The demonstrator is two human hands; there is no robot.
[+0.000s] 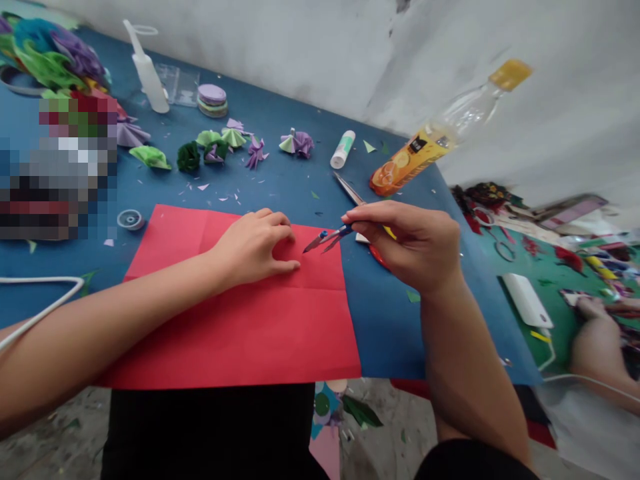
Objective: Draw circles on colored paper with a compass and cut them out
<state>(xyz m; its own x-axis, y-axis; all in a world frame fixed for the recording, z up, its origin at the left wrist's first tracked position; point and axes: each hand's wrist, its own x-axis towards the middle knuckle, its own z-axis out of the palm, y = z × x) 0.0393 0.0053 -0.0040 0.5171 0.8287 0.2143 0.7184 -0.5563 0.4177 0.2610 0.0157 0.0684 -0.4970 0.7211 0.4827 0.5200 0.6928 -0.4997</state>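
Observation:
A large sheet of red paper point(280, 333) with fold creases lies near the table's front edge. My left hand point(260, 247) rests on its upper part, fingers apart and holding nothing. Over the sheet's right side, my right hand point(405, 240) pinches a drawing compass point(330, 238) by its top. Both compass legs point left, towards my left fingers, and look lifted off the paper. Behind my right hand lies a pair of scissors point(349, 189), blades pointing away; the red handle is partly hidden by that hand.
A glue stick point(343, 149) and an orange drink bottle point(415, 157) stand or lie beyond the scissors. Folded paper pieces point(215, 150), a white squeeze bottle point(149, 80) and a tape roll point(131, 220) sit further left. At right, another person's arm point(600, 347) is over a green table.

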